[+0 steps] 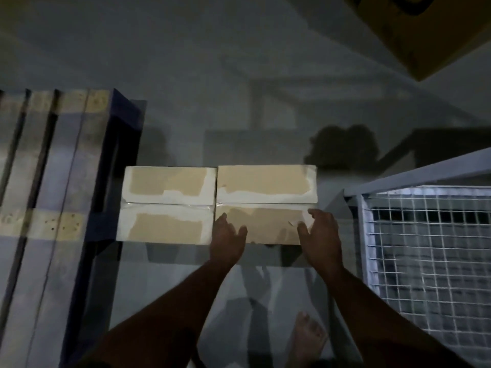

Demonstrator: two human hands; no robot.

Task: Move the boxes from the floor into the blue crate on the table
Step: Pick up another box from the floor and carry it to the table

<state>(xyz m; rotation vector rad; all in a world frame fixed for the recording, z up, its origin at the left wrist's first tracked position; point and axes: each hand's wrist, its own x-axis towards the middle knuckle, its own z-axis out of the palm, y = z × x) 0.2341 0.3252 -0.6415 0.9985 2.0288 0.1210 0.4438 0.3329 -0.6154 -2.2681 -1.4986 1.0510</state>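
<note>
A yellow carton is cut off at top right.

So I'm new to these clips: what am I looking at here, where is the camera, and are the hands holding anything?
This is one picture from a camera worn on a person's head, looking down at the floor. No robot is involved; the two bare arms are the person's own.

On the floor lie two taped cardboard boxes side by side, the left box and the right box. The left hand and the right hand rest on the near corners of the right box, fingers spread; it looks like a grip just being taken, with the box seemingly not yet lifted.

A wooden pallet with a blue edge stands left, a wire mesh cage right. A bare foot shows below. No blue crate is visible.
</note>
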